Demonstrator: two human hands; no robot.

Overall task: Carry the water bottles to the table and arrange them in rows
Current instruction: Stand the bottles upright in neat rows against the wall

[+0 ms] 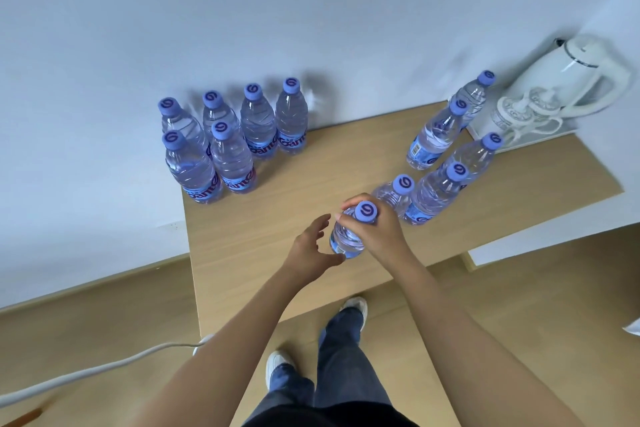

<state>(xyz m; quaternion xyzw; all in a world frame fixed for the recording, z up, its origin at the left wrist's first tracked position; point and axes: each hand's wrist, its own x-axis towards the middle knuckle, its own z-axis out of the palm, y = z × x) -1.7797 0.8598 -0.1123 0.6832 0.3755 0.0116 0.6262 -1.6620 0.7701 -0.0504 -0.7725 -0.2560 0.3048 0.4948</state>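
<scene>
Bottle gripped at neck by right hand, left hand spread beside it, kettle beyond five bottles.

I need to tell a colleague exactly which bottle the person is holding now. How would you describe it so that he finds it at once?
Start from the wooden table against the white wall. Six bottles stand at its back left, five more at the right near the white kettle. The held bottle is nearest the front edge, apart from both groups: the only one with the right hand gripping its neck.
</scene>
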